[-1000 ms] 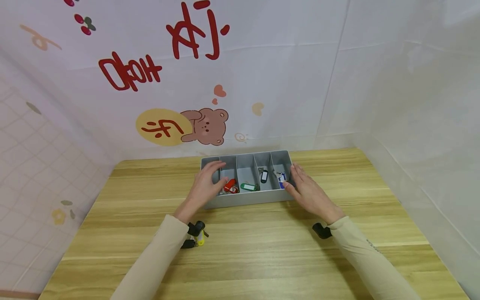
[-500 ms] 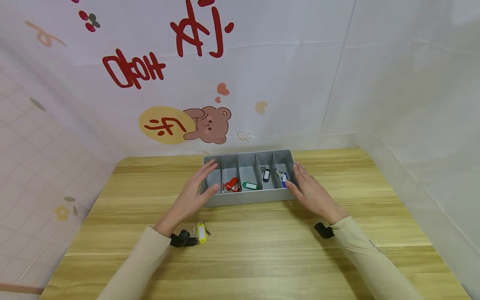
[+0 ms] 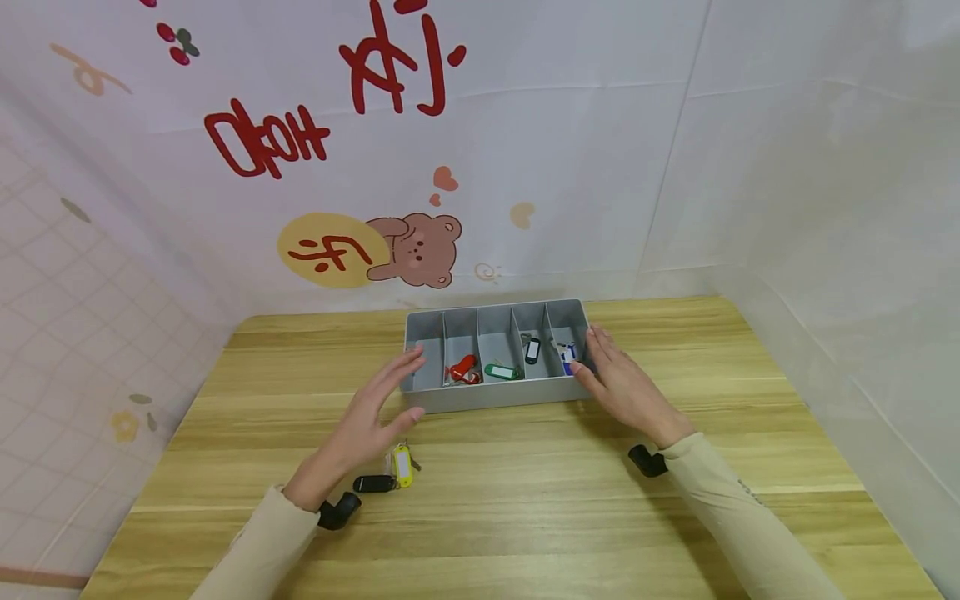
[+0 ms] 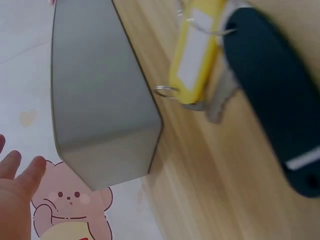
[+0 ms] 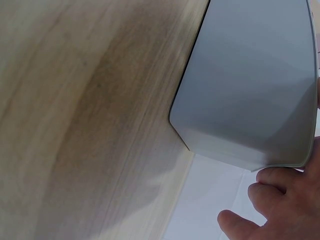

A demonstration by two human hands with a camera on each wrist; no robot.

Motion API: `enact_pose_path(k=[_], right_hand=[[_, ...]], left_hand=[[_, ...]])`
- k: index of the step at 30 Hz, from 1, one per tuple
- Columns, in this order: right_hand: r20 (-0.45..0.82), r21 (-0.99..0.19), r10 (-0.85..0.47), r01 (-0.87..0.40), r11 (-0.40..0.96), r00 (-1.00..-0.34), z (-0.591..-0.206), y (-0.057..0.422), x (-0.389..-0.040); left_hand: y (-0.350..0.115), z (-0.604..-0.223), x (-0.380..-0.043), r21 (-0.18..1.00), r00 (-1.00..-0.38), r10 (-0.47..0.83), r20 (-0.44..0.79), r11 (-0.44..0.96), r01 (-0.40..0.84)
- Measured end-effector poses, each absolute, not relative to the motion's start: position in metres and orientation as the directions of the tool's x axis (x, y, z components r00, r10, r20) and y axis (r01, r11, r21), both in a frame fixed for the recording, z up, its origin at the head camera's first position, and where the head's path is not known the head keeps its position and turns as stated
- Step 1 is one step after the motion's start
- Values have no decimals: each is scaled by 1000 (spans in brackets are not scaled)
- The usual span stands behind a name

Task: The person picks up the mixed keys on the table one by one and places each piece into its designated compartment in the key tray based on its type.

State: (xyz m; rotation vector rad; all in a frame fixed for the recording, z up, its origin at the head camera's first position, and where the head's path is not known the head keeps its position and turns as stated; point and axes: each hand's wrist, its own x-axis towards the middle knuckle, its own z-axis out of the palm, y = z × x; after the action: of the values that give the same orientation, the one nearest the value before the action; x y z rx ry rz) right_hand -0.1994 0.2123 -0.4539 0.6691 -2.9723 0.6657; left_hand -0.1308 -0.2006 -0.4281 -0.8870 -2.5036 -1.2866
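Grey all over, the box (image 3: 498,396) I am watching stands on the wooden table (image 3: 525,517) between the fingers of both hands. On its one end I have the right hand (image 3: 630,387), fingers nearly straight and side by side, resting against the outer wall, with the thumb held apart over the near corner. Just past that thumb, in the end compartment, is a blue tag (image 3: 567,358). Farther from those fingers, a compartment each, come a dark tag (image 3: 532,350), a green tag (image 3: 501,372) and red tags (image 3: 463,367).

I have the left hand (image 3: 363,421) spread, thumb well away from its fingers, grasping nothing. Its fingertips point towards the box's other end; my left wrist view shows a gap there. Just below that thumb lies a yellow tag (image 3: 403,467) with keys, and beside it, nearer the wrist, a black tag (image 3: 374,483).
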Motion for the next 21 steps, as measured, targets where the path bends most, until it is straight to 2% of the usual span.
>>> enact_pose_path(k=[14, 21], right_hand=[[117, -395, -405, -417, 819, -907, -454, 212, -199], [115, -396, -406, -416, 818, -907, -454, 212, -200]], left_hand=[[-220, -437, -109, 624, -788, 423, 447, 483, 614], [-229, -441, -104, 622, -821, 437, 366, 541, 566]])
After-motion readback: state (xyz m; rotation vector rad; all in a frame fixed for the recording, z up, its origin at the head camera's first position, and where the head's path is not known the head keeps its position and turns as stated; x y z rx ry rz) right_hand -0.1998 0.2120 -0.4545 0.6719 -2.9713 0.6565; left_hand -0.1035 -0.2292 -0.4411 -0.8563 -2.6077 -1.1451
